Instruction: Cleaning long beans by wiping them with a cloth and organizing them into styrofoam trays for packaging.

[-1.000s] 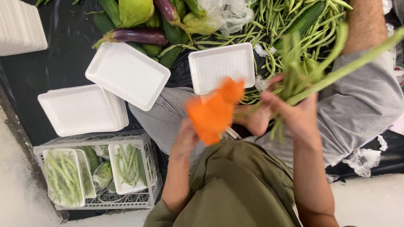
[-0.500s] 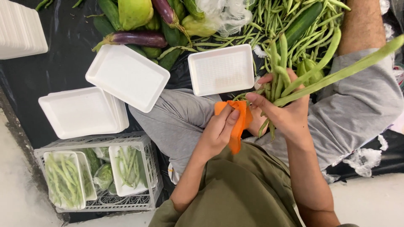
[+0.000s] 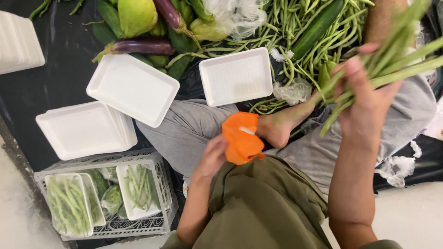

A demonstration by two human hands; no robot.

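Since half a second ago, my hands have parted: the right hand (image 3: 369,99) has lifted the beans (image 3: 392,64) up and away, while the left hand (image 3: 212,157) has dropped to my lap with the orange bag (image 3: 241,140).

Taking the empty tray (image 3: 236,76) as landmark: the beans are to its right, raised above the loose pile on the black sheet (image 3: 55,83); the bag sits just below it, over my grey trouser leg. Stacked trays (image 3: 83,129) lie to its left, and a crate (image 3: 110,193) of filled trays is further down-left.

My right fingers are wrapped tight around the bunch's middle; the left fingers pinch the bag's edge.

I judge the beans light, bendy and apt to snap or slide out singly, so a mid-length grip suits them. The bag looks thin, limp and slippery; the rim is best for holding.
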